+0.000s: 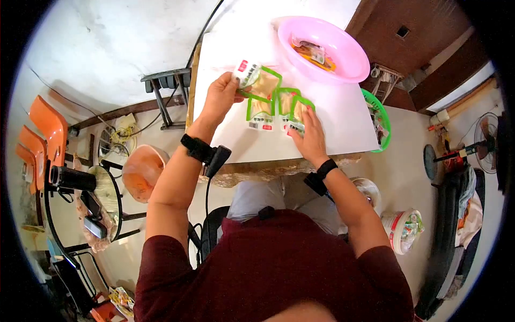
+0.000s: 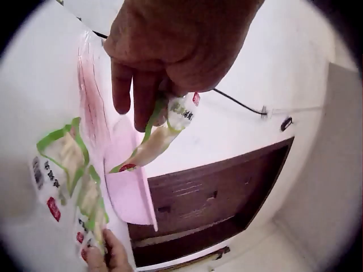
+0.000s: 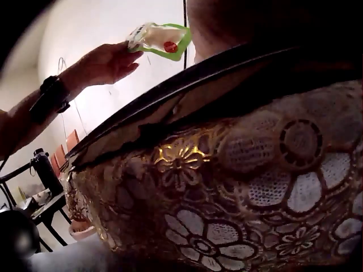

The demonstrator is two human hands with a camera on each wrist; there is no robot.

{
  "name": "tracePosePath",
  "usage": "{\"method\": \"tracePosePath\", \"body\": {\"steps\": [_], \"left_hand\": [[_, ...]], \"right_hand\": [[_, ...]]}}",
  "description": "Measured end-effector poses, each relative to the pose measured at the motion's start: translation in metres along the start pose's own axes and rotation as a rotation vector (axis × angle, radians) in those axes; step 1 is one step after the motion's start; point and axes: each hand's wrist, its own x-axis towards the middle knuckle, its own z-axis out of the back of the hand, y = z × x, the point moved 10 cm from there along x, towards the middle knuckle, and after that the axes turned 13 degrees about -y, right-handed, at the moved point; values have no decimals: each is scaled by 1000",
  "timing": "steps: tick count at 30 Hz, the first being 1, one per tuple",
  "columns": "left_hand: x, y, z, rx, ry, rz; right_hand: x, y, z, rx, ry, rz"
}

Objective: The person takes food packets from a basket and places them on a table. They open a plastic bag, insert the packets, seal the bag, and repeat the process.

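Note:
My left hand [image 1: 219, 97] pinches the corner of a green-edged, see-through food packet [image 1: 265, 83], lifted over the white tabletop [image 1: 225, 145]. Pale food shows inside it, and a red label stands out on it in the right wrist view. Below it lies a similar packet [image 1: 259, 114]. To the right, two more packets overlap; my right hand [image 1: 311, 138] holds the nearer packet [image 1: 299, 109] between thumb and fingers, low on the table. The left wrist view shows those right-hand fingers [image 2: 116, 249] at the packet's end.
A pink basin [image 1: 343, 67] with several packets inside stands at the table's far right. A green basket [image 1: 383, 115] sits lower, beyond the right edge. Patterned cloth [image 3: 227, 187] hangs at the front edge. On the floor are an orange bucket [image 1: 144, 173] and a white bucket [image 1: 396, 232].

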Motion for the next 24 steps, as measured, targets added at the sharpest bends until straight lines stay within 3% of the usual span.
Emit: {"method": "tracePosePath", "body": {"steps": [2, 8, 12, 14, 16, 18, 21, 22, 24], "left_hand": [[-2, 2, 7, -118, 15, 127], [-2, 14, 34, -259, -4, 143], [-20, 16, 58, -394, -203, 236], [-49, 64, 49, -411, -43, 484], [-99, 82, 35, -57, -1, 776], [-123, 73, 21, 108, 225, 735], [-101, 46, 12, 326, 282, 368], [-91, 26, 9, 421, 228, 200], [-71, 4, -2, 582, 209, -347]], "right_hand": [[0, 2, 2, 1, 4, -8], [-1, 1, 4, 18, -59, 54], [-2, -1, 4, 16, -47, 32], [0, 1, 6, 23, -29, 22], [2, 1, 6, 30, -10, 5], [2, 1, 7, 36, -21, -1], [-3, -2, 10, 17, -90, -15], [-3, -6, 13, 43, -120, -34], [-4, -16, 17, 92, -183, -71]]}}
